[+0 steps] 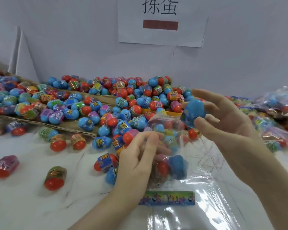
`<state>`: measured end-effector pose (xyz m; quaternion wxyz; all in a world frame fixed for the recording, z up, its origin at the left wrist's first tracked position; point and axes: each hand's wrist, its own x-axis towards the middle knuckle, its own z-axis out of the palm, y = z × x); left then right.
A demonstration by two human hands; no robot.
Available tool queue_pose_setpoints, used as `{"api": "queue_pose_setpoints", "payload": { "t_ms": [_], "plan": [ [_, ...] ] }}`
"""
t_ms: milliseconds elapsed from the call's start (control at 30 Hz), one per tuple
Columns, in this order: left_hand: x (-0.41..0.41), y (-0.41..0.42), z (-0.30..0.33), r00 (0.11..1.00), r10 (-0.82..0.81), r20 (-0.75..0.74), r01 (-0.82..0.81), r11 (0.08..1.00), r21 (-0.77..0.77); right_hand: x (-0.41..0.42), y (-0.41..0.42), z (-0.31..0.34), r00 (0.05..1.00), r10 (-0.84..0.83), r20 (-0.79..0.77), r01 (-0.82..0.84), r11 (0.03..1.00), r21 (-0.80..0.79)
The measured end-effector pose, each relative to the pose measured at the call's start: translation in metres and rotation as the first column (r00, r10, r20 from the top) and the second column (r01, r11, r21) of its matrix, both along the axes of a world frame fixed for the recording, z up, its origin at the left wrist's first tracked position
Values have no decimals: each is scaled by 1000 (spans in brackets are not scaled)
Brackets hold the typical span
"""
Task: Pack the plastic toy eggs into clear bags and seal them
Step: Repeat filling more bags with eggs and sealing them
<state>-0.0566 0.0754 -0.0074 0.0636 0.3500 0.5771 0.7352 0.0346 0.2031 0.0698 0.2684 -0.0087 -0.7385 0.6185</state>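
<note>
The left hand [136,156] grips the side of a clear bag [166,146] held just above the white tabletop [32,205]; its fingers are curled round the film, and motion blur hides their exact placement. The bag stands roughly upright with its mouth facing up and far. Red and blue eggs are visible through its film, with a blue egg in the bag [177,168] at the lower right beside a red one.

The right hand [223,117] is raised to the right of the bag mouth. Its grip holds a blue toy egg [194,112] between thumb and fingers, the other fingers relaxed and spread. The egg is just beside the upper right edge of the bag, outside it.

A large heap of loose eggs [123,103] covers the far half of the tabletop, partly lying on flattened cardboard [70,125] at the left. Single eggs lie scattered on the near left. Flat clear bags [198,213] with a coloured header strip [167,198] lie near, under the forearms. Filled bags [276,103] are stacked at the far right. A paper sign [161,22] hangs on the far wall.
</note>
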Motion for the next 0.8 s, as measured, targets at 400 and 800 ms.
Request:
{"api": "queue_pose_setpoints", "payload": {
  "t_ms": [400,800],
  "plan": [
    [8,-2,-3,967,-14,-256,-10,996,-92,4,-26,5,923,-298,-242,382,658,649],
    [12,-5,-3,967,-151,-207,101,967,-233,12,-16,5,968,-202,152,83,823,562]
  ]
}}
